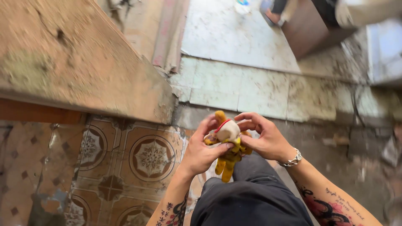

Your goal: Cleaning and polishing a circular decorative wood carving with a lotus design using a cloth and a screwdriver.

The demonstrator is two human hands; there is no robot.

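Note:
Both my hands hold a pair of yellow work gloves (228, 161) in front of my knee. My left hand (201, 148) grips them from the left, thumb pressed on the pale cuff. From the right, my right hand (264, 138) closes its fingers over the top of the cuff, which has a red edge. The glove fingers hang down below my hands. A metal bracelet (292, 159) sits on my right wrist. Tattoos show on both forearms.
My dark trouser leg (251, 196) fills the bottom centre. Patterned floor tiles (138, 159) lie to the left, beside a worn concrete ledge (75, 58). Dirty pale slabs (251, 88) stretch ahead. Another person's foot (272, 12) and a brown board (310, 29) are at the top.

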